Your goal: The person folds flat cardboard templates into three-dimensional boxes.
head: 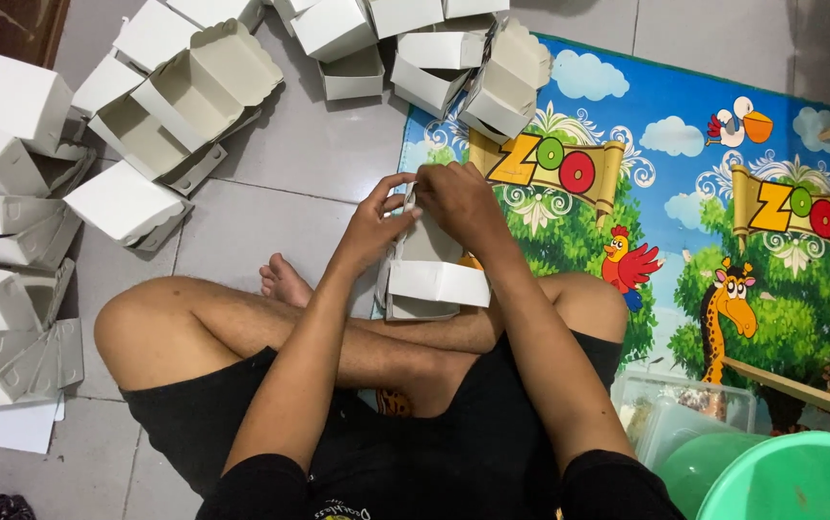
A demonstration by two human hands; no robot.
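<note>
The grey tiled floor [270, 207] takes up most of the view, and a person sits cross-legged on it, partly over a bright play mat [685, 164] printed with cartoon animals, trees and clouds. Spread in an arc around the person are many finished white cardboard boxes [184, 87], some stacked along the left edge, some tipped on their sides ahead with lids standing open, and a cluster [473, 67] resting at the top of the mat. At the lower right sit a green plastic basin [790, 477] and, just beside it, a clear plastic container [680, 409]. A flat white sheet [22, 426] lies on the floor at the lower left. Over the crossed legs, the person holds a white box [429, 279] that is only partly formed: its lower front panel stands up, while the top is open and being worked. The left hand [376, 226] grips the box's upper left edge, fingers curled around the card, and the right hand [458, 202] is clenched on the upper flap, pressing it inward; the two hands touch each other above the box. Judging by the large pile of completed boxes, much folding appears done, this box looks roughly midway, and how many flat pieces remain cannot be told.
</note>
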